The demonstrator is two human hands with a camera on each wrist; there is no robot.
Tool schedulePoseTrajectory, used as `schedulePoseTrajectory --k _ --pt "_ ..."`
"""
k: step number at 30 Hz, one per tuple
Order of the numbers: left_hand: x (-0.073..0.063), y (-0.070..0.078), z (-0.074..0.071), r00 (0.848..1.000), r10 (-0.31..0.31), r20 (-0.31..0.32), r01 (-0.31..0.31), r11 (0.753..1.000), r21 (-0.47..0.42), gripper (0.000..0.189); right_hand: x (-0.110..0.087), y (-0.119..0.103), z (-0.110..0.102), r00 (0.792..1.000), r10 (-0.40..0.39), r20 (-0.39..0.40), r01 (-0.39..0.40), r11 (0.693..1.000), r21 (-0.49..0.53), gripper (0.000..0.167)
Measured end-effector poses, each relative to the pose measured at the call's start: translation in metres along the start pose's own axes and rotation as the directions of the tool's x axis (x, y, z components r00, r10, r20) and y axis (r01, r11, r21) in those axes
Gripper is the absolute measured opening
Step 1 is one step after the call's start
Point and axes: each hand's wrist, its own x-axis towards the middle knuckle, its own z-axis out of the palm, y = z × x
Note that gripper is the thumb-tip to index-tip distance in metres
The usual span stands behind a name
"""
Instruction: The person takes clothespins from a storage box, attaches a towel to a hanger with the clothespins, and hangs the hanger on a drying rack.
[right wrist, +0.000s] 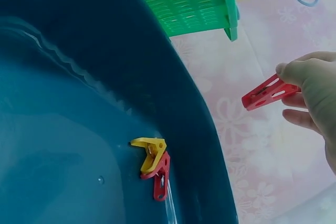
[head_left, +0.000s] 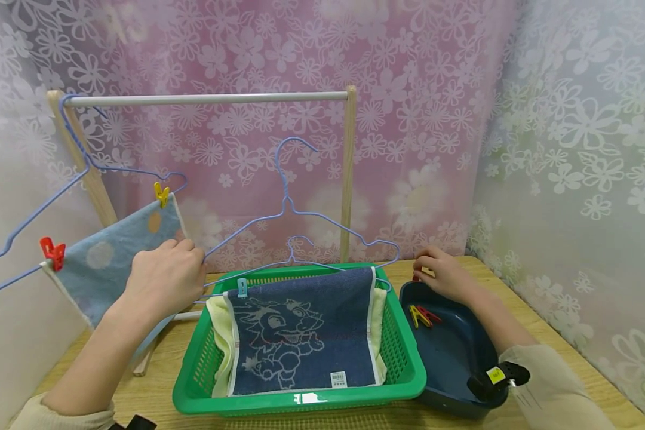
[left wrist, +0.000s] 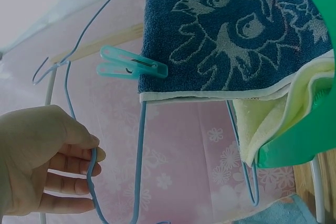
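Observation:
My left hand (head_left: 166, 275) pinches a blue wire hanger (head_left: 286, 179) by its left shoulder. A navy towel (head_left: 306, 334) with a pale cartoon figure hangs over the hanger's lower bar, in front of the green basket. Near the towel's left corner sits a light-blue clothespin (left wrist: 157, 70), clipped on. At the right, my right hand (head_left: 446, 275) is just past the far rim of a dark blue basin (head_left: 443, 358). Its thumb and fingers pinch a red clothespin (right wrist: 252, 100). A yellow clothespin (right wrist: 152, 153) and another red clothespin (right wrist: 161, 182) lie together in the basin.
The green basket (head_left: 301, 401) holds pale yellow cloth (head_left: 220, 340), and another hanger's hook (head_left: 291, 245) shows behind the navy towel. Behind stands a drying rack with a rod (head_left: 215, 98). From its left end hangs a hanger carrying a light-blue towel (head_left: 123, 239), pinned by red and yellow clothespins.

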Motion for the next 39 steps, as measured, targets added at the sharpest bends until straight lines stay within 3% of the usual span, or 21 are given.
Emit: schedulePoseTrajectory --k 16,27,36,39 --pt "-0.001 0.0 0.0 1.0 -0.001 0.011 0.001 1.0 -0.004 0.02 -0.001 -0.007 -0.011 0.993 -0.071 -0.095 0.065 0.996 -0.069 0.022" --pt "0.0 0.0 0.0 1.0 0.006 -0.015 -0.006 1.0 0.002 0.02 0.006 -0.02 -0.027 0.963 -0.174 -0.206 0.169 0.985 -0.042 0.031" --pt "0.001 -0.001 0.0 0.999 0.018 -0.028 -0.017 1.0 0.013 0.017 0.008 -0.031 -0.045 0.962 -0.169 -0.215 0.164 0.986 -0.041 0.033" --pt "0.0 -0.001 0.0 0.999 0.018 -0.028 -0.018 1.0 0.01 0.017 0.008 -0.033 -0.048 0.959 -0.176 -0.222 0.176 0.984 -0.02 0.012"
